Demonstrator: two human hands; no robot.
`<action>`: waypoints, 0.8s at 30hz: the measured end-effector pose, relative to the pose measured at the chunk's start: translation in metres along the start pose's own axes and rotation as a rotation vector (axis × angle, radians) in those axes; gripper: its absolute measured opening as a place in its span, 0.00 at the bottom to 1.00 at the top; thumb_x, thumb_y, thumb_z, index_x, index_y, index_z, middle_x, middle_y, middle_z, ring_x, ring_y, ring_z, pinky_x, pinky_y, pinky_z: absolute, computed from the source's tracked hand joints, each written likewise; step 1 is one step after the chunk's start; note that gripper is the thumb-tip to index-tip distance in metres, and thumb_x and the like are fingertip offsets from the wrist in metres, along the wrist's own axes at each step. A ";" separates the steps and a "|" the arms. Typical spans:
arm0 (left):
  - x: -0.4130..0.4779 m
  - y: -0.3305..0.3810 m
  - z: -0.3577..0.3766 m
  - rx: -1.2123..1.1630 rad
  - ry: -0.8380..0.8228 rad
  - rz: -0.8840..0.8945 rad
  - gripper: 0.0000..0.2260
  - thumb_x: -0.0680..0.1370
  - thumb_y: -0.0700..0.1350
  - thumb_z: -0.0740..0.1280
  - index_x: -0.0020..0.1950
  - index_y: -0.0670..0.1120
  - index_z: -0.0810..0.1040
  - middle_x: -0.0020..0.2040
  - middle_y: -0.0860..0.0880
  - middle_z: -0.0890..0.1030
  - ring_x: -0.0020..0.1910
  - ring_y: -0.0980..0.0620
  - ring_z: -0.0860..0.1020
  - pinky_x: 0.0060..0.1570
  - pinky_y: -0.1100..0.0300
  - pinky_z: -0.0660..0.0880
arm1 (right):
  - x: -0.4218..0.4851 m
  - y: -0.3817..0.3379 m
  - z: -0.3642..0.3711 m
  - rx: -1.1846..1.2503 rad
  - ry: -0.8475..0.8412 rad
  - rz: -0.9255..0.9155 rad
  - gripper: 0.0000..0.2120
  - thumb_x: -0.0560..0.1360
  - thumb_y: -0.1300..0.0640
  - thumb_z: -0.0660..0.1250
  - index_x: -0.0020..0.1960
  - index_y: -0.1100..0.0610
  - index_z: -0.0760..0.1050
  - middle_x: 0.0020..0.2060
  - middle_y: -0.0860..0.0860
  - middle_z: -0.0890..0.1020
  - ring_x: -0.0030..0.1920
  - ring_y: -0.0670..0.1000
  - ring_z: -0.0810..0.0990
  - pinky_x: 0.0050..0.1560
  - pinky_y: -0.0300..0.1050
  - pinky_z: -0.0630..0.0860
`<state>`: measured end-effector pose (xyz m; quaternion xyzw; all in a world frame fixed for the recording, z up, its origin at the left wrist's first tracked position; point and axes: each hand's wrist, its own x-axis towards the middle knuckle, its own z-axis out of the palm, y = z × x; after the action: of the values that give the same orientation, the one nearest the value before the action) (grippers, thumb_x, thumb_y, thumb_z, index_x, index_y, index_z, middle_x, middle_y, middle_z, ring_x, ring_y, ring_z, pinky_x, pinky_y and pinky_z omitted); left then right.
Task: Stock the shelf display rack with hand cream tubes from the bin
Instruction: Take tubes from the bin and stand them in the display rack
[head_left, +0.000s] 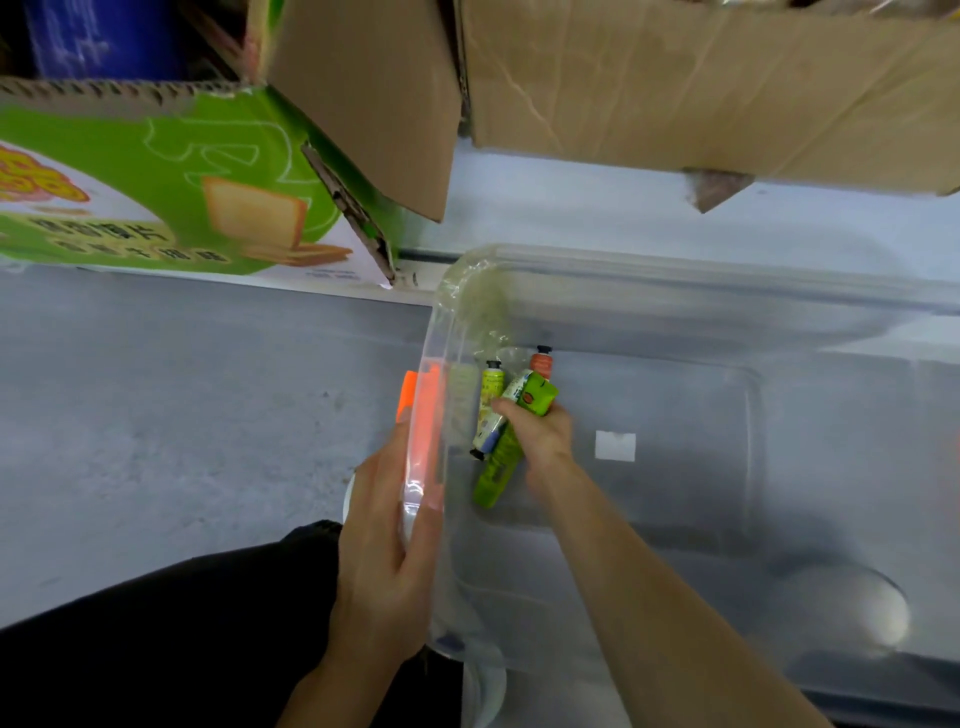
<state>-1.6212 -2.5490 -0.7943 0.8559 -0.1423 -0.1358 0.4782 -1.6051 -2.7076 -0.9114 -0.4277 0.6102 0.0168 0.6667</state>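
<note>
A clear plastic bin (675, 291) stands on the grey floor. In its near left corner lie several hand cream tubes: a yellow one (491, 382), an orange one (542, 364) and a green one (501, 467). My right hand (540, 431) reaches into the bin and is closed on a bunch of tubes, a green tube end (537, 397) sticking out above the fingers. My left hand (389, 535) grips the bin's left rim, where an orange latch (421, 410) shows. No shelf rack is in view.
A green printed cardboard box (171, 192) sits on the floor at the left. Plain brown cartons (675, 88) hang over the bin's far side. A white label (615, 446) is stuck on the bin's bottom. My dark trouser leg (156, 649) fills the lower left.
</note>
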 end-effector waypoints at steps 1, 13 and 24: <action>0.000 0.000 0.000 -0.003 -0.002 -0.006 0.20 0.79 0.55 0.56 0.71 0.59 0.65 0.62 0.57 0.74 0.62 0.49 0.74 0.58 0.47 0.73 | 0.000 0.000 0.001 -0.006 -0.012 0.016 0.08 0.66 0.62 0.75 0.36 0.55 0.76 0.33 0.52 0.80 0.35 0.52 0.79 0.37 0.42 0.76; 0.000 0.000 0.003 -0.025 -0.003 -0.025 0.21 0.78 0.54 0.57 0.71 0.58 0.65 0.64 0.63 0.73 0.65 0.54 0.72 0.61 0.62 0.70 | -0.002 -0.002 -0.002 0.032 -0.139 0.098 0.10 0.63 0.64 0.78 0.39 0.56 0.79 0.37 0.57 0.83 0.37 0.55 0.81 0.47 0.56 0.81; 0.000 0.022 -0.007 0.304 0.019 -0.041 0.24 0.79 0.56 0.52 0.74 0.52 0.59 0.69 0.45 0.66 0.68 0.49 0.65 0.66 0.49 0.66 | -0.041 -0.033 -0.038 0.189 -0.266 0.134 0.13 0.66 0.62 0.76 0.48 0.61 0.79 0.35 0.56 0.84 0.33 0.54 0.83 0.41 0.54 0.82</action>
<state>-1.6213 -2.5551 -0.7719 0.9226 -0.1390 -0.1143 0.3413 -1.6274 -2.7304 -0.8548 -0.3155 0.5428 0.0602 0.7760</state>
